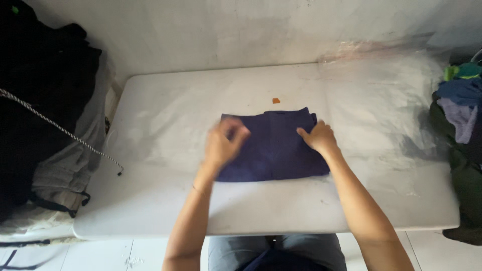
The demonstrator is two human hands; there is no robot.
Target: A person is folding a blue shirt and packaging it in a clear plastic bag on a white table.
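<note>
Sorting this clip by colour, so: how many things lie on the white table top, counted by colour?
Navy blue: 1, the folded garment, with the left hand and right hand on it
Orange: 1, the small scrap beyond it
Clear: 1, the plastic sheet over the table's right part
Total: 3

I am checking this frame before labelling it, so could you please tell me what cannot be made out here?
- Left hand: motion-blurred in the head view; its fingers and grip are unreadable.
- Navy folded garment: its kind is unclear; the hands cover both side edges.
- Orange scrap: too small to identify.
- Clothes pile: cut off by the right edge.
</note>
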